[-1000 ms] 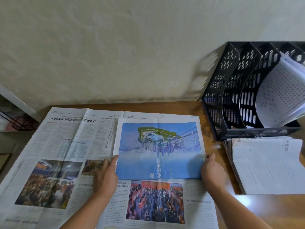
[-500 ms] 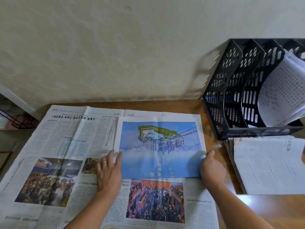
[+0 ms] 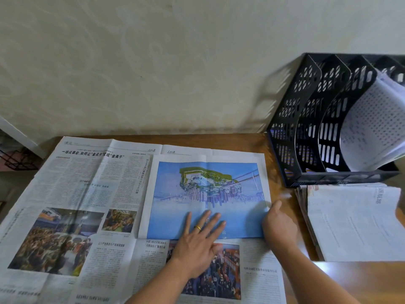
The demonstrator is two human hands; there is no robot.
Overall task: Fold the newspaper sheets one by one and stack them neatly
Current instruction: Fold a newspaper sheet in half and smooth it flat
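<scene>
On the open newspaper [image 3: 83, 194] the folded sheet [image 3: 206, 198] lay, left hand [image 3: 197, 244] flat on it, right hand [image 3: 278, 227] pinching its edge; a careless lift risked springing the fold open

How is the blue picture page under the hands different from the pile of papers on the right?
The blue picture page is a single folded sheet lying on the open newspaper; the pile of papers is many folded sheets stacked on the table. The page shows a colourful blue illustration; the pile's top is mostly white. The left hand presses the page flat and the right hand rests at its edge; nothing touches the pile. Both are folded newsprint.
</scene>
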